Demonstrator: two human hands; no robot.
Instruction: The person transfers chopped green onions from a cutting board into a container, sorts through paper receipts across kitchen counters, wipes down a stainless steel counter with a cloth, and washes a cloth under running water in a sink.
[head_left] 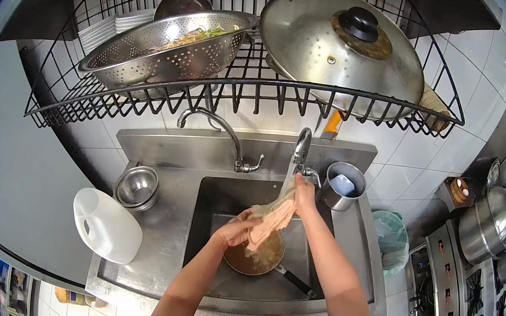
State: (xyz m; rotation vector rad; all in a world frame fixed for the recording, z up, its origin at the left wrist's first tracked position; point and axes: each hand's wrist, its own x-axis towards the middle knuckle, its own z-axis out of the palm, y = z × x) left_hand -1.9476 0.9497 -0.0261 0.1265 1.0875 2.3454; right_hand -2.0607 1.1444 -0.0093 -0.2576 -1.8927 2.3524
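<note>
Over the sink point(211, 204), both hands hold a pale peach, limp, folded piece that looks like wet cloth point(273, 221); I cannot tell its exact kind. My right hand point(304, 196) grips its upper end just below the right-hand faucet point(303, 144). Lower down, my left hand point(235, 228) has its fingers closed around the left side. Water seems to run from the faucet onto the piece. Beneath it in the basin sits a round pan point(244, 265) of cloudy brownish liquid, its black handle point(297, 283) pointing to the lower right.
Left of the basin stand a white plastic jug point(106, 226) and stacked metal bowls point(136, 187). A metal pot point(344, 187) stands at the right back corner. Overhead, a black wire rack point(244, 85) bears a colander point(170, 56) and a large lid point(339, 54). A stove point(460, 297) is far right.
</note>
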